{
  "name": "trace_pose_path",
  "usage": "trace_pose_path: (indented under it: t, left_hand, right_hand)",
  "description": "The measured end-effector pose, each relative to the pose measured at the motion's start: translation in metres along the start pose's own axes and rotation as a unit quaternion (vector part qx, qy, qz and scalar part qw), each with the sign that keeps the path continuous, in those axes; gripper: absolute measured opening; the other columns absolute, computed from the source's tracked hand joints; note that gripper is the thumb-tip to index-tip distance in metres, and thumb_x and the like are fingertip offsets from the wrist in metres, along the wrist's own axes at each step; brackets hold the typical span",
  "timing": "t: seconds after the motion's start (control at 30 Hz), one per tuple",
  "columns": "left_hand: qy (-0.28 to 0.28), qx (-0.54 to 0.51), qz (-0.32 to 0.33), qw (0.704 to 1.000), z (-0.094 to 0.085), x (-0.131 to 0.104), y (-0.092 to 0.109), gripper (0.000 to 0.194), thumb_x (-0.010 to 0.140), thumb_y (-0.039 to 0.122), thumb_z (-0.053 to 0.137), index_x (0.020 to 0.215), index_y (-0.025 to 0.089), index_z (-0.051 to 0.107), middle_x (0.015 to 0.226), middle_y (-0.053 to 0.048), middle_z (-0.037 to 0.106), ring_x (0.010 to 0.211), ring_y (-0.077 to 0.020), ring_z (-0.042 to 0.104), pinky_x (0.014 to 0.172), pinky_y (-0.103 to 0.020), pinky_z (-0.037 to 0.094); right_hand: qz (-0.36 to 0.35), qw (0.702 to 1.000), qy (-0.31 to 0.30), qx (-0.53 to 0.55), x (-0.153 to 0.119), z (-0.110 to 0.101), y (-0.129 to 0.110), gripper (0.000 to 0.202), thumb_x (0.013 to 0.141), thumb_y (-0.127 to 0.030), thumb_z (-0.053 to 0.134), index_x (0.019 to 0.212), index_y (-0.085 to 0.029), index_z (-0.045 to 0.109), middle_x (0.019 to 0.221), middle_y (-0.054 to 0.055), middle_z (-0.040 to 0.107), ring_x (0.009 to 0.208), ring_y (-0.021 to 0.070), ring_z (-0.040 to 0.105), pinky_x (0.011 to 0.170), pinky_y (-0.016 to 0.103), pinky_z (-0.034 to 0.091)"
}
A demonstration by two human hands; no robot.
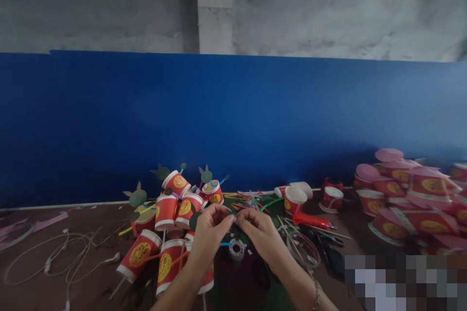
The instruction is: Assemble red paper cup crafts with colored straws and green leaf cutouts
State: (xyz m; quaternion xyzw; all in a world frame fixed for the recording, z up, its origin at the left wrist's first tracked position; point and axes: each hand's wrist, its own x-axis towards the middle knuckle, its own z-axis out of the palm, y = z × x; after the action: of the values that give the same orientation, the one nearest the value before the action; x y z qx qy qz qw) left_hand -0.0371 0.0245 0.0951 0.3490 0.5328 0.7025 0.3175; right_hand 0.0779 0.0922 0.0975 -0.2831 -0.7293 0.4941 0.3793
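Note:
My left hand (212, 233) and my right hand (258, 233) meet at the fingertips over the middle of the table. Both are pinched together around something too small to make out, perhaps whitish. Just below them lies a tape roll (237, 249) with small pale scraps beside it. Red paper cups (139, 252) with yellow emblems, straws and green paper shapes are heaped to the left of my left hand. Behind the fingertips is a loose pile of coloured straws (251, 199).
White earphones (87, 248) lie tangled at the left. A red hot-glue gun (314, 221), a clear tape ring (303, 249) and a dark object (333, 255) are at the right, before cups topped with pink paper (430, 184). A blue panel (233, 121) stands behind.

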Motion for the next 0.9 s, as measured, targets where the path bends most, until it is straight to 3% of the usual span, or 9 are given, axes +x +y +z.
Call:
trace_pose_path:
  t: [0.13,0.3,0.5,0.7,0.9]
  left_hand:
    - [-0.013,0.011,0.023,1.0,-0.001,0.0,-0.002,0.027,0.062,0.022,0.071,0.084,0.016,0.057,0.057,0.007,0.051,0.055,-0.0093,0.048,0.053,-0.02,0.036]
    - [0.011,0.016,0.047,0.999,-0.009,0.004,-0.003,0.029,0.065,0.021,0.069,0.089,0.018,0.053,0.056,0.009,0.049,0.052,-0.008,0.046,0.052,-0.02,0.035]
    - [-0.021,0.015,-0.005,1.0,-0.009,0.006,-0.002,0.033,0.06,0.021,0.074,0.087,0.015,0.057,0.052,0.008,0.052,0.049,-0.0077,0.047,0.05,-0.019,0.034]
    - [-0.025,0.037,-0.04,0.998,-0.006,0.003,0.005,0.026,0.059,0.022,0.075,0.081,0.013,0.066,0.059,0.001,0.064,0.058,-0.0115,0.057,0.056,-0.021,0.041]
    - [-0.032,0.028,-0.058,0.997,-0.008,0.005,0.004,0.026,0.055,0.023,0.077,0.078,0.014,0.069,0.063,-0.001,0.069,0.061,-0.0136,0.061,0.059,-0.023,0.044]
  right_hand:
    - [0.0,0.999,0.005,-0.041,0.001,-0.002,0.002,0.02,0.074,-0.032,0.056,0.062,-0.016,0.061,0.061,0.0,0.058,0.056,0.0128,0.049,0.051,0.023,0.037]
    - [-0.006,0.997,0.011,-0.074,0.006,-0.011,0.0,0.02,0.075,-0.03,0.057,0.072,-0.015,0.071,0.069,0.003,0.066,0.066,0.0173,0.057,0.059,0.026,0.041]
    - [-0.008,0.997,-0.025,-0.076,0.004,-0.012,-0.003,0.016,0.074,-0.029,0.057,0.072,-0.016,0.066,0.066,0.001,0.064,0.06,0.0148,0.055,0.054,0.025,0.038]
    - [-0.067,0.994,-0.015,-0.087,0.004,-0.008,0.004,0.012,0.072,-0.023,0.059,0.062,-0.018,0.06,0.079,0.003,0.066,0.076,0.0178,0.06,0.065,0.026,0.043]
    - [-0.058,0.99,0.002,-0.128,0.003,-0.009,0.004,0.008,0.072,-0.025,0.06,0.075,-0.018,0.062,0.08,0.004,0.065,0.077,0.019,0.06,0.071,0.029,0.045]
